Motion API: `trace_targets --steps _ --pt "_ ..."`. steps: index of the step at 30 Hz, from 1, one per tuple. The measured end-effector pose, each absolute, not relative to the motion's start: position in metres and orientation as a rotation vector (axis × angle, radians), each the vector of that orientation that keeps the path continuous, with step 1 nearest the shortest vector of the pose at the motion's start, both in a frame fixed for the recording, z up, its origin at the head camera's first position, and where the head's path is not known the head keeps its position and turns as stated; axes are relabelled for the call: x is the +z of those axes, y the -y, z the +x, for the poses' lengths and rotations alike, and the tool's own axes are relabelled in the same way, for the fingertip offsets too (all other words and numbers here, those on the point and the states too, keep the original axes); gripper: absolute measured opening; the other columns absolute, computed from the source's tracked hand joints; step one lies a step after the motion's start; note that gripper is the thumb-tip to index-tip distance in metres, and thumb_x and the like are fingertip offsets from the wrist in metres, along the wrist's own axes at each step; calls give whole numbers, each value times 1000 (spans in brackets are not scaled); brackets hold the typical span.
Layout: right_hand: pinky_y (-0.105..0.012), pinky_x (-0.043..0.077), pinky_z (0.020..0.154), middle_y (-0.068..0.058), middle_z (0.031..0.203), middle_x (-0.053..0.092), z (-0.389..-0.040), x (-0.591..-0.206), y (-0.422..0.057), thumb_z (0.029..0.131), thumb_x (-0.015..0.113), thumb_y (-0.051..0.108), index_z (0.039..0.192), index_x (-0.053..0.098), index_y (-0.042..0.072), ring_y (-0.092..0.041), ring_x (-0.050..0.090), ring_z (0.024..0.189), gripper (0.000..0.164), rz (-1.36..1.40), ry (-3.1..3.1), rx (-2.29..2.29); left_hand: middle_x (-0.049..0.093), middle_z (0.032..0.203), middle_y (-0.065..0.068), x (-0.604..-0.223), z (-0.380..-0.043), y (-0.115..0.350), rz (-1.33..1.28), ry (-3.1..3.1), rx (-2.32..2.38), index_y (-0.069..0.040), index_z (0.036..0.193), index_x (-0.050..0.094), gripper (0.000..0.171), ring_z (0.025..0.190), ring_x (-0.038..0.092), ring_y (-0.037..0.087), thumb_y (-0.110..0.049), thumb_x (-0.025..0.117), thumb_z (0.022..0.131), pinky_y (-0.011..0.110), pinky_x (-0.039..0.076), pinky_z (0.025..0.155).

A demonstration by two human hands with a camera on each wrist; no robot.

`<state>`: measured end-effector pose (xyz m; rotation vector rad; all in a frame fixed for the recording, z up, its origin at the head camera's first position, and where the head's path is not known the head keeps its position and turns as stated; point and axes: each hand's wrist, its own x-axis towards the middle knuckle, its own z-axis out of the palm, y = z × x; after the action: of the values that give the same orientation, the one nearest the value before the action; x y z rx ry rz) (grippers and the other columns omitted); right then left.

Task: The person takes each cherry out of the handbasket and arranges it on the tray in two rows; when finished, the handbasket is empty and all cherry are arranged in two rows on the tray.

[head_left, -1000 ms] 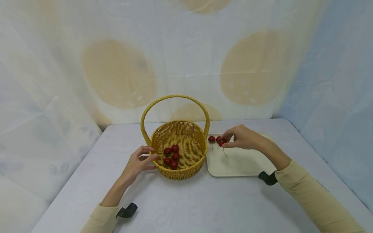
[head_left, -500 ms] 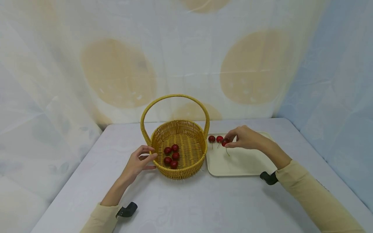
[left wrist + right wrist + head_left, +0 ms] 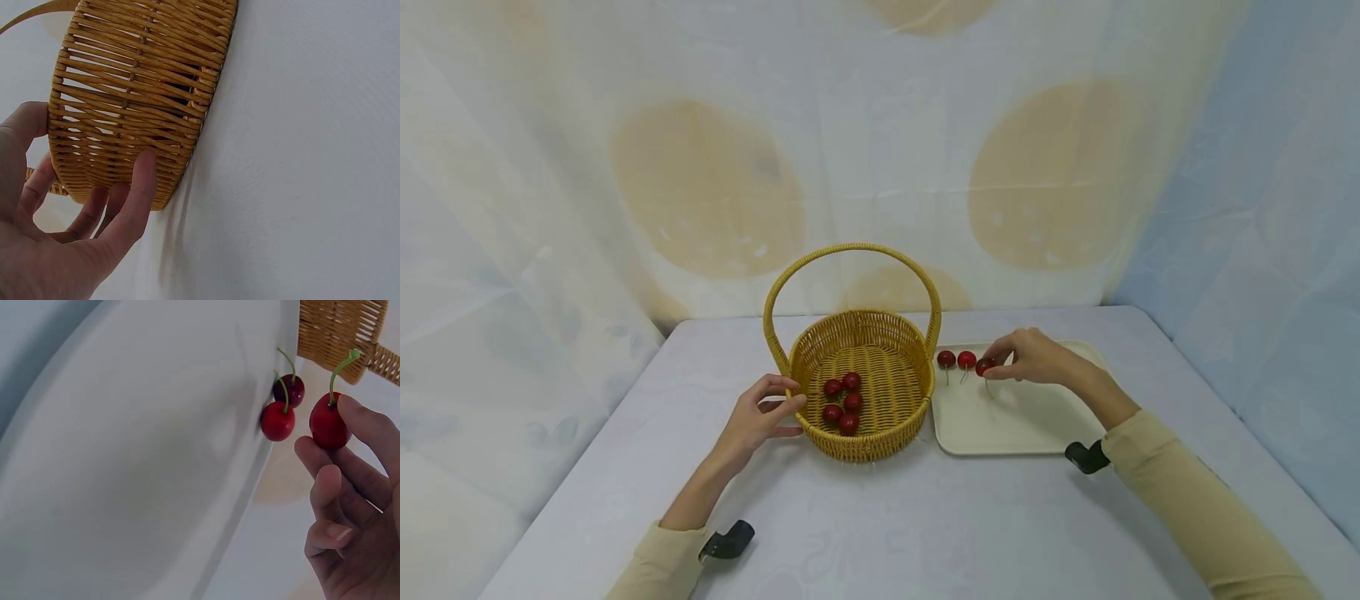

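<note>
My right hand [image 3: 1033, 357] pinches a dark red cherry [image 3: 329, 422] between thumb and fingertips, its green stem pointing away from the palm. It is low over the back part of a cream tray [image 3: 1015, 425]. Left of it in the head view, two more cherries, one dark [image 3: 946, 359] and one brighter [image 3: 966, 360], lie in a row on the tray. My left hand [image 3: 760, 417] grips the near left side of a yellow wicker basket [image 3: 865, 451], with fingers against the woven wall [image 3: 125, 106]. Several cherries [image 3: 852, 402] lie on the basket's floor.
The basket's tall arched handle [image 3: 853, 247] rises above its rim. Basket and tray stand side by side on a white-covered table [image 3: 880, 533]. Pale patterned cloth [image 3: 880, 167] hangs behind and along both sides.
My right hand has shifted slightly right and lower over the tray with the cherry, opening a gap to the two others. The left hand and basket stay in place.
</note>
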<state>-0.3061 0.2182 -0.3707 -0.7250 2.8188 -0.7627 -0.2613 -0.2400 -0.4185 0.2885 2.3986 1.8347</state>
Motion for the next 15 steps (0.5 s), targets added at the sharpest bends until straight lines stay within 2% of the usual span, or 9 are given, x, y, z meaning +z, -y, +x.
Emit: trace_targets --steps 6,15 --pt "-25 58 58 -13 99 75 -312 -376 -224 89 73 26 114 70 0 -24 71 76 36 -659 -2835 -762 50 127 15 -419 -262 241 280 -2404 1838 -7 126 51 50 110 62 27 -35 71 91 49 62 79" --pt "-24 56 57 -16 100 74 -325 -390 -229 90 71 24 117 67 -3 -19 68 67 39 -616 -2837 -759 50 127 16 -420 -262 241 276 -2405 1833 -9 125 52 47 113 61 30 -35 71 90 49 62 79"
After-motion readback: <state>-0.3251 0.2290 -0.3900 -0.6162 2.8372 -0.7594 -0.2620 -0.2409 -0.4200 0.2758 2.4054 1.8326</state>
